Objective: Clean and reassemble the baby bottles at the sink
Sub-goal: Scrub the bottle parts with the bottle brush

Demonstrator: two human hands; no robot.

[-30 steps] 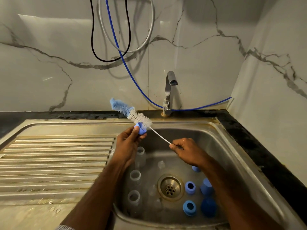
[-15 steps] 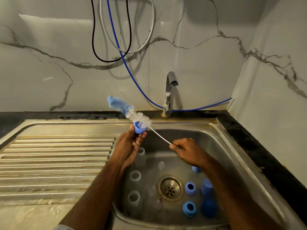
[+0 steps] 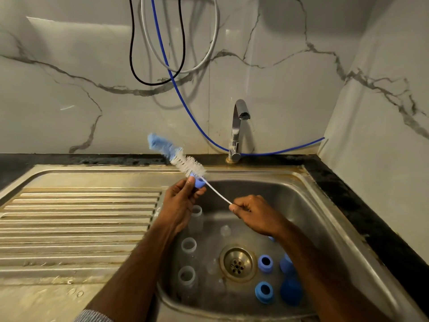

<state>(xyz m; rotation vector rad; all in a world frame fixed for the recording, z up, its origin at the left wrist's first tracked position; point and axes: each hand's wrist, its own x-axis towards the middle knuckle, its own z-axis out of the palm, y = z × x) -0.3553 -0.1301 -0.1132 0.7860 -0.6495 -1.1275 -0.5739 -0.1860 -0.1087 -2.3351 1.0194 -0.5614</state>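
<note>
My left hand point(image 3: 180, 201) pinches a small blue ring point(image 3: 199, 182) over the far-left rim of the sink point(image 3: 325, 205), threaded on the brush point(image 3: 183, 159), whose wire my right hand point(image 3: 253, 214) grips closed. I judge I'm early: three bottles point(image 3: 188, 246) stand unassembled in the left of the basin, blue rings and caps point(image 3: 264, 263) lie right of the drain (still unbrushed, I'd guess). Nothing is reassembled.
</note>
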